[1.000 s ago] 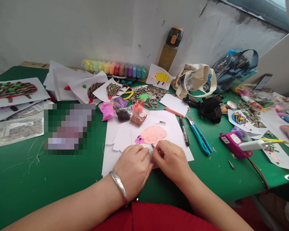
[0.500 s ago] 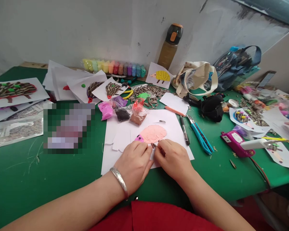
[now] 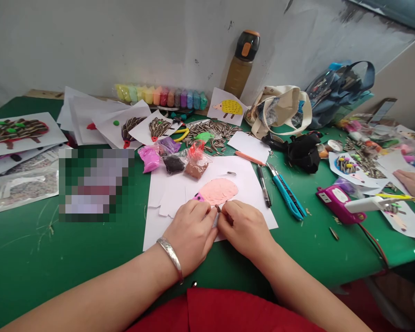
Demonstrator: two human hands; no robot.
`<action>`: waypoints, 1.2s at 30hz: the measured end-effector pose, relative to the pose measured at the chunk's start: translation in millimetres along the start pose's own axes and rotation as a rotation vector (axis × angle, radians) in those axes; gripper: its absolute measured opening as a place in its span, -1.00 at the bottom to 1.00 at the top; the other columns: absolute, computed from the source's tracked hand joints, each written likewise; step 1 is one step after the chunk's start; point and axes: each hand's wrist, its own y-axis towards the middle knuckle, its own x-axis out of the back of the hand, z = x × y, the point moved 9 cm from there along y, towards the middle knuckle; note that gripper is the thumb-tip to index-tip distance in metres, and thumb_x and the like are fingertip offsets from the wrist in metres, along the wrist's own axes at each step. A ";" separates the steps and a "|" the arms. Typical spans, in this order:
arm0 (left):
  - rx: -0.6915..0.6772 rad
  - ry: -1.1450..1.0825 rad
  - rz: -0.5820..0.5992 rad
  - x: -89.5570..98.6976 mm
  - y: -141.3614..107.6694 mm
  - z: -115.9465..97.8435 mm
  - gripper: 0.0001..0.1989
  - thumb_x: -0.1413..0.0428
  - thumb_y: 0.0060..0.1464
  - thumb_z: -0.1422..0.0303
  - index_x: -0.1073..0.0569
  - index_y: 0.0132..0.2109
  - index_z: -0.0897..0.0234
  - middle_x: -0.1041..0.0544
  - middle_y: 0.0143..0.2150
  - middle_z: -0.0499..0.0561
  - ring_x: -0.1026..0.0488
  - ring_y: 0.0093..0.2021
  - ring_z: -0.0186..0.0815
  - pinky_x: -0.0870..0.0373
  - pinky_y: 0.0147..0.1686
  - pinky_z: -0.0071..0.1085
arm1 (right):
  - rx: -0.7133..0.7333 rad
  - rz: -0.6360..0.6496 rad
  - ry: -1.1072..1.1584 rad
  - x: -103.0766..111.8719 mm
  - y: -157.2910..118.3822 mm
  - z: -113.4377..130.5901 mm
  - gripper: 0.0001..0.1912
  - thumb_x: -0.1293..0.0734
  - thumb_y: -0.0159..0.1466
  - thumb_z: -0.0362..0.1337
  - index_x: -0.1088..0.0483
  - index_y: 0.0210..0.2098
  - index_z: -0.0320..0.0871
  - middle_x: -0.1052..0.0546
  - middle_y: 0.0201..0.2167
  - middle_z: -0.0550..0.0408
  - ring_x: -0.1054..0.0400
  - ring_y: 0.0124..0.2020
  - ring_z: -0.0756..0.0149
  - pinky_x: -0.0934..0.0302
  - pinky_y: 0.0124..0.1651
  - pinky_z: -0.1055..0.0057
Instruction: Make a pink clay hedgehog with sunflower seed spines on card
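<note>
A hedgehog figure (image 3: 218, 191) of flattened peach clay, with a pink face and dark dots, lies on white paper (image 3: 173, 184). Just below its body, the fingertips of my left hand (image 3: 193, 233) and my right hand (image 3: 245, 226) meet over the sheet. Between them shows a small dark brown piece (image 3: 218, 209), too small to tell whether it is clay or a seed. My right fingers pinch at it. The left fingers are bent and pressed together beside it, their grip partly hidden. One loose sunflower seed (image 3: 231, 173) lies above the figure.
Bagged clay lumps (image 3: 174, 160) and a sunflower seed pile (image 3: 214, 131) lie beyond the paper. A pen (image 3: 263, 186), a blue utility knife (image 3: 287, 191) and a magenta glue gun (image 3: 342, 203) are rightward. Another person's hand (image 3: 411, 183) rests at far right.
My right hand has shifted slightly left, closer to my left hand, and the dark piece shows less. At far right, the other person's hand reaches further into view.
</note>
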 end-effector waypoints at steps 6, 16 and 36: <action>0.003 -0.021 0.008 0.8 0.1 0.7 -0.77 -0.03 0.18 0.40 -0.42 -0.04 0.37 -0.41 -0.15 0.16 -0.31 -0.14 -0.11 -0.40 -0.10 -0.08 | -0.058 -0.021 0.026 1.8 -0.8 -6.3 -0.76 -0.19 0.23 -0.34 -0.18 -0.57 -0.12 -0.35 -0.59 0.18 -0.18 -0.52 0.41 0.09 -0.40 0.40; 0.003 -0.023 0.013 2.0 -0.6 0.0 -0.76 -0.03 0.18 0.41 -0.42 -0.02 0.38 -0.42 -0.15 0.17 -0.31 -0.14 -0.11 -0.41 -0.12 -0.08 | -0.065 -0.003 0.016 0.7 -2.0 -4.7 -0.76 -0.19 0.22 -0.34 -0.17 -0.58 -0.13 -0.35 -0.60 0.18 -0.17 -0.52 0.41 0.10 -0.40 0.40; -0.016 -0.006 -0.007 3.4 -1.2 -0.4 -0.71 -0.01 0.19 0.40 -0.39 0.04 0.41 -0.43 -0.12 0.19 -0.32 -0.12 -0.11 -0.43 -0.12 -0.07 | -0.082 0.009 0.032 3.0 -2.0 -8.1 -0.78 -0.20 0.20 -0.36 -0.19 -0.57 -0.12 -0.34 -0.60 0.19 -0.19 -0.53 0.41 0.09 -0.42 0.41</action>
